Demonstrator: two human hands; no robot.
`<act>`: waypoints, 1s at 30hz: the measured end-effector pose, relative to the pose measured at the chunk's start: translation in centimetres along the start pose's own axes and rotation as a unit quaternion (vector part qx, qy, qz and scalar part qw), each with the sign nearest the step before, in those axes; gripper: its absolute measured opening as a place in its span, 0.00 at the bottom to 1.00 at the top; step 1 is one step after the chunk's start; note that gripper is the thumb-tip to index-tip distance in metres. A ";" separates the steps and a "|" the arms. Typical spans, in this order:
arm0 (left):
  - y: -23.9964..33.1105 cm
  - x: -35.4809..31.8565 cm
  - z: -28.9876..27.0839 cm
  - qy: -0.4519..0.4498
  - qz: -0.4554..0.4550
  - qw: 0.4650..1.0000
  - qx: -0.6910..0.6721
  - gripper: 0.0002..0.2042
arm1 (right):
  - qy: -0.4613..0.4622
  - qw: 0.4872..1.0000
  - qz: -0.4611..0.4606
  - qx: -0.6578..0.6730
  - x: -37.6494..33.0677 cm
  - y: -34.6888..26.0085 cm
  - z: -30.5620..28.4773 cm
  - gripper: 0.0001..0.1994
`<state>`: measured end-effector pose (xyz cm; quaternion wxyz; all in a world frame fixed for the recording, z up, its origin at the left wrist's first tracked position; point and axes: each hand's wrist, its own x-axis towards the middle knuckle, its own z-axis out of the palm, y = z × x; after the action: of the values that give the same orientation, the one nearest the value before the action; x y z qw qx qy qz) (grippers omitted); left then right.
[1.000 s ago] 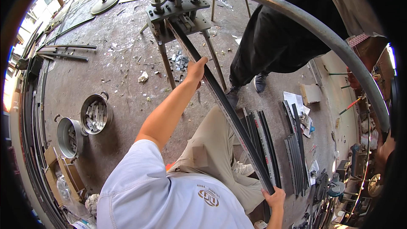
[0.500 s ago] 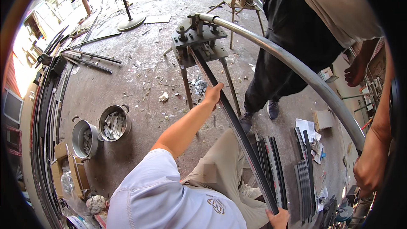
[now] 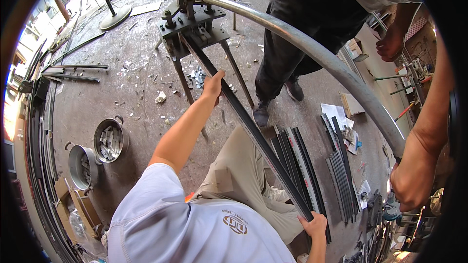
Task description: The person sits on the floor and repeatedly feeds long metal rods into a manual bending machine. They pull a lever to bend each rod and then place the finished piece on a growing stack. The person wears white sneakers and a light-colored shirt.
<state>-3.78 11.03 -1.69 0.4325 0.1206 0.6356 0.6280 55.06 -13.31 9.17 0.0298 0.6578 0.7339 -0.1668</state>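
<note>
A long black metal bar (image 3: 256,136) slants from the floor-standing punch press (image 3: 192,27) down toward my lap. Its far end sits in the slot of the press. My left hand (image 3: 213,86) is closed round the bar a short way out from the press. Down at the bar's near end, my right hand (image 3: 314,225) grips it, fingers partly hidden beneath. From the top of the press a long grey pipe lever (image 3: 317,51) curves to the right. A co-worker's hand (image 3: 414,180) holds the lever's end.
The co-worker's dark-trousered legs (image 3: 302,44) stand right of the press. Several black bars (image 3: 297,160) lie beside my leg, with another bundle (image 3: 341,180) farther right. Two metal pots (image 3: 117,129) of small cut pieces stand at left. Long strips (image 3: 41,146) line the left side.
The view has turned, so the press, bar and pots appear farther left and higher. Both my hands still grip the bar, and the co-worker still holds the lever.
</note>
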 end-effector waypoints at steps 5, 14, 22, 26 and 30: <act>-2.3 3.3 -1.0 0.000 0.005 1.000 0.005 0.34 | -0.002 1.000 -0.005 -0.011 -0.2 0.0 0.1 0.28; -2.1 2.7 0.1 -0.008 0.034 0.997 -0.069 0.13 | -0.024 0.999 0.001 -0.030 0.1 0.8 -0.2 0.27; -1.5 2.4 -0.4 -0.009 0.006 0.998 -0.055 0.12 | -0.041 0.998 0.023 -0.032 0.4 -1.0 -1.5 0.28; -1.5 2.3 -0.2 0.016 0.018 1.000 0.002 0.15 | -0.028 0.999 0.018 -0.038 0.1 -0.6 -0.8 0.26; 0.4 -0.2 1.0 0.023 0.020 0.999 0.028 0.17 | -0.003 0.999 0.010 -0.042 -0.3 1.7 0.9 0.23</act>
<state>-3.10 11.67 -1.08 0.4019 0.1308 0.6599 0.6212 56.63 -13.77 8.01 0.0611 0.6626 0.7338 -0.1370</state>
